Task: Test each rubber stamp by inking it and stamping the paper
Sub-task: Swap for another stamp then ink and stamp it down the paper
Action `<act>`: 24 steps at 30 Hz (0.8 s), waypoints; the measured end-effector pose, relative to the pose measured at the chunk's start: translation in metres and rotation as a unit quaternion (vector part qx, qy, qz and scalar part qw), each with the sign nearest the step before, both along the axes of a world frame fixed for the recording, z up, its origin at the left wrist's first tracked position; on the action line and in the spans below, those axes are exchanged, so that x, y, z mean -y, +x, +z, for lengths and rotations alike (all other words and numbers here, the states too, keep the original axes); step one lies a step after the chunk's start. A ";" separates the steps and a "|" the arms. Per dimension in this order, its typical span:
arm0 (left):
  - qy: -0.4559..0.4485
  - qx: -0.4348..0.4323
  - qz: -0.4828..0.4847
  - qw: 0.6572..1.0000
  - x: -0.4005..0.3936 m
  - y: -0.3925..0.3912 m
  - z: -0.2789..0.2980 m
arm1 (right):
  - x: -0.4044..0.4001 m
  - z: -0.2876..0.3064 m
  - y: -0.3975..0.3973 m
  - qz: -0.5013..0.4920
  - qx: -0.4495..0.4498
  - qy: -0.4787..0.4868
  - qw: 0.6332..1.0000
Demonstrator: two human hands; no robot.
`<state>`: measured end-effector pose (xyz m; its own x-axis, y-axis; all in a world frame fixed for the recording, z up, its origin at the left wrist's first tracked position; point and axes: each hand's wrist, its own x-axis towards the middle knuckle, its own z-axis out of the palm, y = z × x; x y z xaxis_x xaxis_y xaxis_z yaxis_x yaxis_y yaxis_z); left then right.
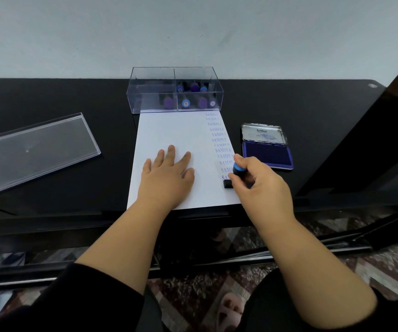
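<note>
On the white sheet of paper [174, 130], the left hand [169, 173] lies flat with fingers straight. At the paper's right edge, the right hand [260, 180] grips a black rubber stamp with a blue top [235, 172], pressed down below the purple "SAMPLE" prints [219, 140]. Right of the paper sits the open purple ink pad [267, 154].

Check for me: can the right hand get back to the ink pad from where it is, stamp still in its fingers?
Probably yes. The ink pad lies open, lid up, just beyond the right hand, which holds the stamp at the paper's right edge. Nothing stands between them.
</note>
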<state>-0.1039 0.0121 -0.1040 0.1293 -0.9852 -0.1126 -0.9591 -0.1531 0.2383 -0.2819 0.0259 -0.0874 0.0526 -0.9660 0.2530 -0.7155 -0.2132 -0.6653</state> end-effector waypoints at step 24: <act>-0.033 -0.013 0.015 0.999 -0.018 -0.012 -0.003 | 0.027 0.012 -0.033 -0.086 0.174 -0.019 0.981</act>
<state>-0.1158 0.0302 -0.1068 0.1564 -0.9864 -0.0508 -0.9474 -0.1644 0.2746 -0.3145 -0.0008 -0.0750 -0.2061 -0.9426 0.2626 -0.4747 -0.1384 -0.8692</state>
